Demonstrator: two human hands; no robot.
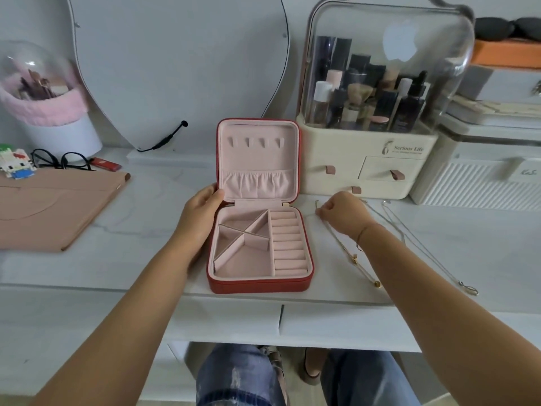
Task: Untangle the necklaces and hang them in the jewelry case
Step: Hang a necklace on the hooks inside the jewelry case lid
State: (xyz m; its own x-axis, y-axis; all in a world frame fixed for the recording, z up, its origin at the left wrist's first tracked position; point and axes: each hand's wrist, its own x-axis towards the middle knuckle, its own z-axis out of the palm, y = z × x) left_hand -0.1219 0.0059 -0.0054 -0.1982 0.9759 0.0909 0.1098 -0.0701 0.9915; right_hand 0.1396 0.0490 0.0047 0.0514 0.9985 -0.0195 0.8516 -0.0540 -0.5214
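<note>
At a white marble-patterned desk point(146, 244), your left hand point(202, 209) grips the left edge of a red square jewelry case with pale pink lining point(257, 285), thumb curled over the lower corner of its raised lid. The case stands open near the desk's front edge; four small pink hooks point(254, 141) line the top of the lid and carry nothing.

Just right of the case, your right hand point(342, 212) rests on the desk, its fingers point(323, 210) bunched together and pinching the far end of a thin gold chain necklace point(355, 259), which trails back under your wrist towards you.

A fine silver chain necklace point(426, 249) lies stretched out farther right, apart from the gold one. A cream cosmetics organiser with a clear domed lid point(369, 165) stands behind.
</note>
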